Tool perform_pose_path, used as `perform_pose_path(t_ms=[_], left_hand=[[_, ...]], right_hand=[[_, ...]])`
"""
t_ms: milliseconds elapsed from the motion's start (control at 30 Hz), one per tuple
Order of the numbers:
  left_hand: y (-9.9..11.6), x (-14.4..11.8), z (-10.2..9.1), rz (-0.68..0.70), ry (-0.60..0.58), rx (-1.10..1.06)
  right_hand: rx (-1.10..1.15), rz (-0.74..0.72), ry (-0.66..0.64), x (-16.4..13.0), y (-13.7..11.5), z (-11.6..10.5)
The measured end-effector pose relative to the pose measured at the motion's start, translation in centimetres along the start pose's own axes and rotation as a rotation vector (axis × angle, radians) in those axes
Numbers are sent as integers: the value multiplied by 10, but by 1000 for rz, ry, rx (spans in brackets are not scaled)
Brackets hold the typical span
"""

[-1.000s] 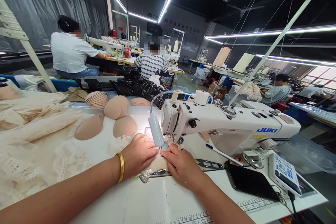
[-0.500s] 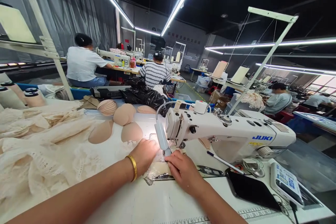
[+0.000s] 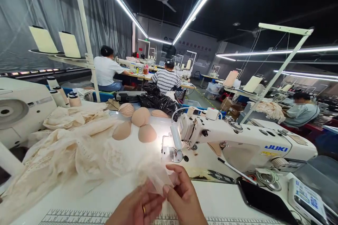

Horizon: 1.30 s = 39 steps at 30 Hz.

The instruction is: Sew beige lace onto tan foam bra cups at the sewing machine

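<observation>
A small piece of sheer cream fabric [image 3: 159,178] is held up in front of the sewing machine [image 3: 244,144]. My right hand [image 3: 183,197] pinches its right side between thumb and fingers. Curled under the left side is my left hand [image 3: 138,202], a gold ring on one finger; it grips the fabric too, its fingertips partly hidden. Both hands are on the near side of the lit needle plate [image 3: 169,154], apart from it. Several beige moulded cups [image 3: 147,133] lie behind, and a heap of cream lace fabric [image 3: 76,151] spreads to the left.
At the right lie a black phone [image 3: 266,200], a white-handled tool [image 3: 237,171] and a white device with a display [image 3: 307,197]. A printed ruler [image 3: 76,217] runs along the near edge. Thread cones [image 3: 75,99] stand at the left. People [image 3: 107,68] sit at machines beyond.
Both hands have drawn back from the needle area toward me, bringing the sheer fabric with them. It is now lifted between them. The camera view has turned left.
</observation>
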<state>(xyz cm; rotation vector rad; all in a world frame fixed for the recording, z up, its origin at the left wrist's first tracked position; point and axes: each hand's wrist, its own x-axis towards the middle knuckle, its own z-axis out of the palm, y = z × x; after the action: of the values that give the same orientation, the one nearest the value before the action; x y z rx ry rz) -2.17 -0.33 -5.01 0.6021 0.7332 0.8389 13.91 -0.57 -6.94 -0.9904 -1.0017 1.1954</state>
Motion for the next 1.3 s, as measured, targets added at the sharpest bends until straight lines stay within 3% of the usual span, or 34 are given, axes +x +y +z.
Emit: perform_pose_path(t_ms=[100,200,300,400,500,600,700,900,1033,1300], left_hand=[[25,-2,14,124,189,-198],[37,-1,24,51,241,-259],[36,-1,30,-39,258,-351],[33,-3,33,110,182,-270],[32,-2,31,223,192,-206],[31,2,27,103,264,-347],[30,4,26,24,292,-471],[27,-1,34,37,130,-296],[25,0,36,45,68,-240],[25,4,33,-34,83,-259]], right_hand=[[37,7,13,-29,7,8],[23,12,36,-39,7,9],[2,-15,120,-38,2,6],[-34,-70,194,-37,2,2],[-51,-117,302,-38,5,-3],[-68,-142,352,-38,8,-7],[-87,-155,315,-41,11,-7],[-95,-171,212,-43,5,-5],[-15,-79,287,-30,-4,-8],[211,25,391,-23,-6,-7]])
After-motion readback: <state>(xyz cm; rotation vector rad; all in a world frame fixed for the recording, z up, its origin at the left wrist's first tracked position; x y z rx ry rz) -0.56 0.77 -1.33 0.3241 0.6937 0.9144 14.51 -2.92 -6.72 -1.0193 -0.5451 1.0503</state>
